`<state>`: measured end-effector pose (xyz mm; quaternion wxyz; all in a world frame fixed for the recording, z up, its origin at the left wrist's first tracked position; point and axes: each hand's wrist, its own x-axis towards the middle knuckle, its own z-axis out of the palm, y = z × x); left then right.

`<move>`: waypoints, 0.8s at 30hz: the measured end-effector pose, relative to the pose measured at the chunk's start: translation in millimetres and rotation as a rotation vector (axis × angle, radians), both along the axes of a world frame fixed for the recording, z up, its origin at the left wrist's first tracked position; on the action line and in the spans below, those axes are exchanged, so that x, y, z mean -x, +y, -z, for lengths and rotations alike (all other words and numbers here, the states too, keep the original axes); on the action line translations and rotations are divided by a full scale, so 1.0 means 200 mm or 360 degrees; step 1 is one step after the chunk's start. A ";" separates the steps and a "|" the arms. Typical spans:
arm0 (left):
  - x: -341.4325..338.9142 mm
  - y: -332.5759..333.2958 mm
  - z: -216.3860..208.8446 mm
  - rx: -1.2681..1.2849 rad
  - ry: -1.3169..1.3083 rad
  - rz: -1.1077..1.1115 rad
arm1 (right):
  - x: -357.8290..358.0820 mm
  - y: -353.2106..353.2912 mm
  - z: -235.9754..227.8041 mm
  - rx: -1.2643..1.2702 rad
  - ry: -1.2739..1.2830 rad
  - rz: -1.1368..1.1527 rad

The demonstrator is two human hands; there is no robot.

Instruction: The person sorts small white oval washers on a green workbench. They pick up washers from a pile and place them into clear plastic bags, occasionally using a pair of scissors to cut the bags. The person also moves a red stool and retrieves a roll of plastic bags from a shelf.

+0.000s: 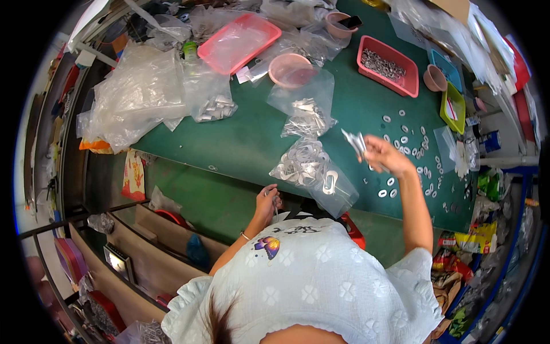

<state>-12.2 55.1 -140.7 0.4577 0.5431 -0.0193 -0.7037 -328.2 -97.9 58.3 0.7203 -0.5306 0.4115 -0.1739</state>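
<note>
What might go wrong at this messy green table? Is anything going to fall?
Maybe! The clear bag of metal pieces lies right by the front edge of the table, so a bump might spill some onto the floor.

The right hand holds metal pieces that stick out past the fingers, so one might slip out among the loose rings.

And the phone seems to rest on the rim of a pink bowl, so it might slide off.

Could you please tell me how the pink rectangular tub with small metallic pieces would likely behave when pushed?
The tub seems fairly stiff, since its rim and walls hold their rectangular shape. It may feel heavy for its size, with many metallic pieces spread inside. Being broad and low, it would probably slide rather than tip.
</note>
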 end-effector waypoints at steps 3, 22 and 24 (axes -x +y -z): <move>-0.01 0.03 -0.01 -0.0017 -0.0026 -0.0117 | -0.22 -0.34 -0.23 0.0810 0.0536 -0.0209; 0.01 0.11 -0.02 -0.0035 -0.0014 -0.0409 | -0.72 -0.98 0.20 0.1615 0.1537 -0.1163; 0.00 0.11 -0.01 -0.0010 0.0012 -0.0369 | -0.68 -0.94 0.14 0.1726 0.1440 -0.0922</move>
